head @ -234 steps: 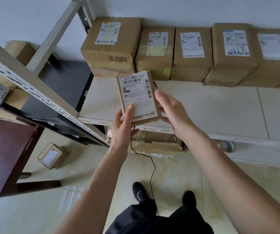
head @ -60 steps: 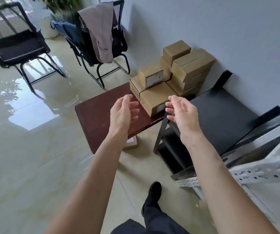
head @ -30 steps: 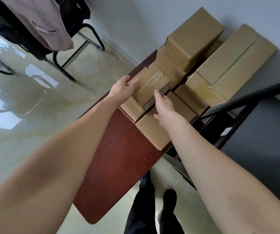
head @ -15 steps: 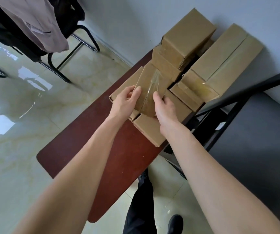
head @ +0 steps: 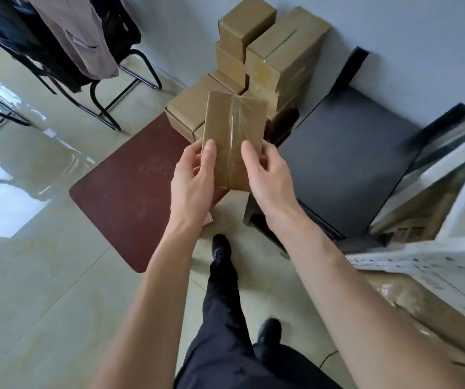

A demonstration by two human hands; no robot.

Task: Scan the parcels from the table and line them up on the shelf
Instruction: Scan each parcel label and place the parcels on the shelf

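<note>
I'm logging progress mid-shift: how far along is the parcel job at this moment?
Done: nothing shelved can be confirmed in this view. In hand: one taped parcel is lifted off the pile, gripped by the left hand and right hand, plain side up, no label showing. Left: several stacked parcels remain on the brown table, awaiting scanning and shelving.

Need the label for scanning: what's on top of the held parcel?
Only clear tape along the centre seam of the parcel, gripped by the left hand and right hand. No label there; its underside is hidden.
</note>
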